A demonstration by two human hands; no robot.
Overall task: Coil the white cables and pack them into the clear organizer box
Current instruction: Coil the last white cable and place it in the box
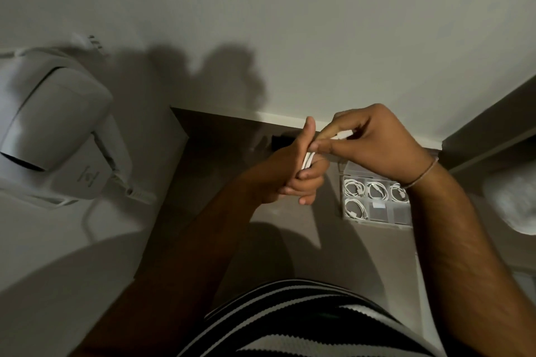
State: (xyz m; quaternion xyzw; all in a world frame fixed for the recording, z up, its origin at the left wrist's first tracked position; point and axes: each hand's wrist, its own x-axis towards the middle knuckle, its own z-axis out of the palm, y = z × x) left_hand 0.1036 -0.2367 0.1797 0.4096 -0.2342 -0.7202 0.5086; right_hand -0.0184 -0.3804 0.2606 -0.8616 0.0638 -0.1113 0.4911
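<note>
My left hand (298, 171) is closed around a white cable (307, 160) wound into loops, thumb pointing up. My right hand (374, 142) meets it from the right, its fingers pinching the same cable at the top of the loops. Both hands hover above the grey-brown floor. Just to their right lies the clear organizer box (377, 219), partly under my right wrist. Several of its compartments hold coiled white cables (355, 207); the lower middle and lower right ones look empty.
A white wall-mounted hair dryer (55, 122) with its cord (98, 206) hangs at the left. A dark object (282, 140) sits by the white skirting behind my hands. A white textured thing (513, 206) lies at the right edge. My striped shirt (304, 324) fills the bottom.
</note>
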